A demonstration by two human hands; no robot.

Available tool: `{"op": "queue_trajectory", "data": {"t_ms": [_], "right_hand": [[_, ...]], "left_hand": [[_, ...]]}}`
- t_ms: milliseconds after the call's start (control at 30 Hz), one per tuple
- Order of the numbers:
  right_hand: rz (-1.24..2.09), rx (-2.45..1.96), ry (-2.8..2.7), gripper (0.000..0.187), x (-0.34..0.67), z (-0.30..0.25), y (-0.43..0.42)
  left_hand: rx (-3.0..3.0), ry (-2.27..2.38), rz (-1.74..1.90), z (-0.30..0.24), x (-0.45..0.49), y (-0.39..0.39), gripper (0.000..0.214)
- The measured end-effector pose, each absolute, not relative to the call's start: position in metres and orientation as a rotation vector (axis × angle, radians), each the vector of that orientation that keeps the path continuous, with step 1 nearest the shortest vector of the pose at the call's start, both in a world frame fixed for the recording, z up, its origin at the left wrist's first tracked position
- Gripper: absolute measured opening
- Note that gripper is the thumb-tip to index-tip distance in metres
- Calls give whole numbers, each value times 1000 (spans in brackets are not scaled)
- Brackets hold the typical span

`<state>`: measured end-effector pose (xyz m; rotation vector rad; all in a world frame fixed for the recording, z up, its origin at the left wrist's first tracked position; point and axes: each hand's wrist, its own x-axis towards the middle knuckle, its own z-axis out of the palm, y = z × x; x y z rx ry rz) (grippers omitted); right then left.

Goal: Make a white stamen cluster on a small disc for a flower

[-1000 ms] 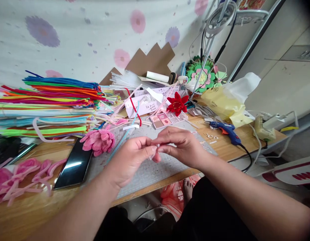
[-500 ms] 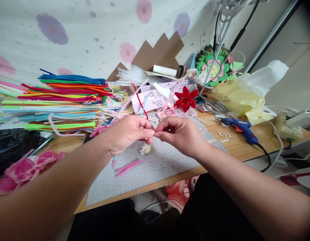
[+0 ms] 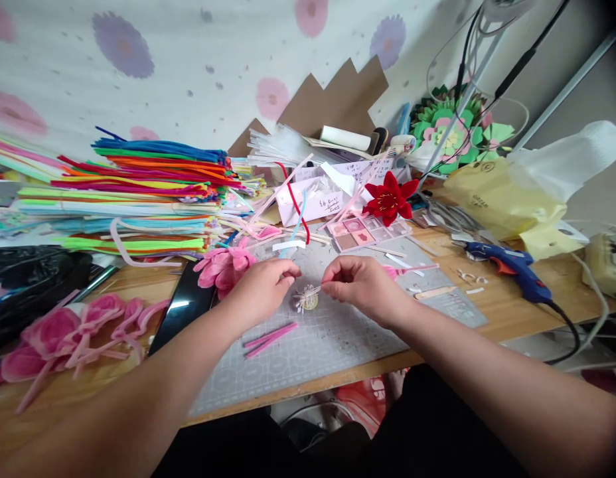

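Note:
My left hand (image 3: 265, 287) hovers over the mat beside a pink fuzzy flower (image 3: 223, 269), its fingers loosely curled with a small gap at the thumb and nothing visible in them. My right hand (image 3: 360, 287) has thumb and forefinger pinched together on what looks like a thin white strand. Just below, between the hands, a clump of white flower stamens (image 3: 304, 297) rests on a small yellowish disc (image 3: 310, 303). Two pink pipe cleaner pieces (image 3: 271, 340) lie crossed on the grey cutting mat (image 3: 338, 345). Behind my right hand, a pink-ended stem (image 3: 412, 269) is partly hidden.
Stacked pipe cleaners (image 3: 153, 179) fill the back left. A red flower (image 3: 390, 199) stands above a palette (image 3: 368, 232). On the right lies a blue glue gun (image 3: 517, 269), near a yellow tissue pack (image 3: 502, 192). Pink fuzzy flowers (image 3: 96, 318) lie at left.
My hands, whose fingertips met before, have come apart and dropped lower toward the stamens. The view has shifted left, and the pink flower by my left hand shows more fully.

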<state>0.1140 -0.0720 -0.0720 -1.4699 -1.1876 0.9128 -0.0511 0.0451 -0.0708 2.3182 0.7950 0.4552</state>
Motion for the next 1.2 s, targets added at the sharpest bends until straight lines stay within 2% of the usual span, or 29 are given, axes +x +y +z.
{"op": "queue_trajectory", "data": {"t_ms": [133, 300, 500, 667, 900, 1200], "right_hand": [[748, -1594, -1280, 6, 104, -89, -67], [581, -1660, -1414, 9, 101, -102, -68], [479, -1648, -1564, 13, 103, -104, -71], [467, -1643, -1589, 13, 102, -102, -74], [514, -1624, -1628, 9, 105, -101, -76], [593, -1622, -1721, 9, 129, -88, -88]], "left_hand": [[2364, 769, 508, -67, -53, 47, 18], [2606, 507, 583, -74, -68, 39, 28], [2831, 338, 560, -81, -79, 24, 29], [2954, 377, 471, -83, -79, 14, 35], [3006, 414, 326, -87, -81, 9, 55], [2994, 435, 278, -89, -82, 14, 55]]}}
